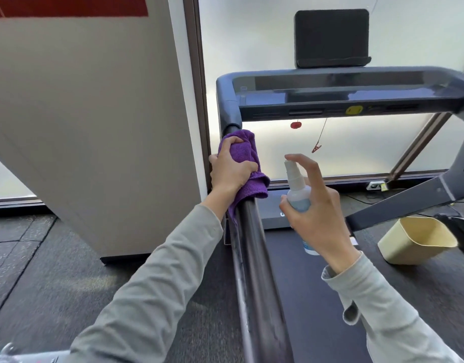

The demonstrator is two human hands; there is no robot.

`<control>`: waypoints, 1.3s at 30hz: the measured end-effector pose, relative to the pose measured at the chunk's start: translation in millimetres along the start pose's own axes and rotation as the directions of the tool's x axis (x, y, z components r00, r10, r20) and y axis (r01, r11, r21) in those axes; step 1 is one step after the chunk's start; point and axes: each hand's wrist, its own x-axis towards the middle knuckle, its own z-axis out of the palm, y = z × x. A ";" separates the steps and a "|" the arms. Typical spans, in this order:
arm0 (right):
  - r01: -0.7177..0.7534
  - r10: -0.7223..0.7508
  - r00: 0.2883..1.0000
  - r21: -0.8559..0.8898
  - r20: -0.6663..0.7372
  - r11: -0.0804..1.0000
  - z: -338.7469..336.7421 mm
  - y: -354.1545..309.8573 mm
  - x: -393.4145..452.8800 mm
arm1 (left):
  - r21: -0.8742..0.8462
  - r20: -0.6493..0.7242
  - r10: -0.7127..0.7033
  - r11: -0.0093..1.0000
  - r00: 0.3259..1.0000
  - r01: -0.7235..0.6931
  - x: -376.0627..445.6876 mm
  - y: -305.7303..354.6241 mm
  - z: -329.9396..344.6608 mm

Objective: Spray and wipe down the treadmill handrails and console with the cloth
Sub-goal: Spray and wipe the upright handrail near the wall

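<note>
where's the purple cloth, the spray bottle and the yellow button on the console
purple cloth (245, 150): head view, bunched upper fold on the left handrail
spray bottle (299, 196): head view, clear shoulder below the nozzle
yellow button (354, 110): head view, centre of its face, console front edge

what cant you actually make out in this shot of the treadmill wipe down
Head view, the only one:
- Left handrail under the purple cloth: covered by the cloth and the left hand.
- Spray bottle label: hidden behind the right hand.
- Right handrail: cut off by the right edge.
- Console markings: too small and dark.
- Display text on the deck: blocked by the bottle.
</note>
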 end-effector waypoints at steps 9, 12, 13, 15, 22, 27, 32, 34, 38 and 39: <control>-0.066 0.066 0.998 0.018 -0.006 0.998 3.8 -12.4 9.3 | 0.013 0.019 -0.070 0.997 0.997 0.070 37.5 10.1 1.5; -0.053 0.053 0.999 0.010 -0.013 0.999 -3.1 -16.6 -0.7 | 0.006 0.060 -0.048 0.999 0.997 0.047 18.0 5.9 -0.2; -0.056 0.056 0.998 0.008 -0.018 0.998 -5.3 -18.3 -4.6 | 0.005 0.064 -0.030 1.000 0.998 0.030 8.1 3.7 -0.8; -0.066 0.066 0.997 -0.004 -0.027 0.998 -9.3 -21.7 -12.4 | -0.005 0.065 0.006 1.000 0.998 -0.006 -15.2 -1.6 -2.9; -0.059 0.059 0.998 0.001 -0.037 0.998 -14.5 -33.6 -36.0 | -0.094 0.077 0.057 0.994 0.995 -0.049 -81.2 -10.9 -11.6; -0.072 0.072 0.997 0.012 -0.019 0.997 -20.0 -32.4 -50.9 | -0.084 0.086 0.027 0.996 0.996 -0.020 -110.3 -3.1 -16.6; -0.064 0.064 0.998 0.010 -0.014 0.998 -33.8 -33.4 -70.4 | -0.147 0.105 0.062 0.988 0.993 -0.046 -162.4 -6.4 -24.5; -0.057 0.057 0.998 0.012 -0.011 0.998 -39.1 -33.9 -76.9 | -0.187 0.116 0.078 0.981 0.990 -0.055 -191.2 -13.5 -27.8; -0.034 0.034 0.999 0.028 -0.002 0.999 -46.1 -36.6 -82.8 | -0.237 0.080 0.066 0.970 0.995 -0.045 -219.0 -19.5 -27.8; -0.026 0.026 1.000 0.027 0.003 0.999 -46.7 -36.9 -82.4 | -0.235 0.063 0.054 0.971 0.997 -0.038 -213.7 -17.8 -26.3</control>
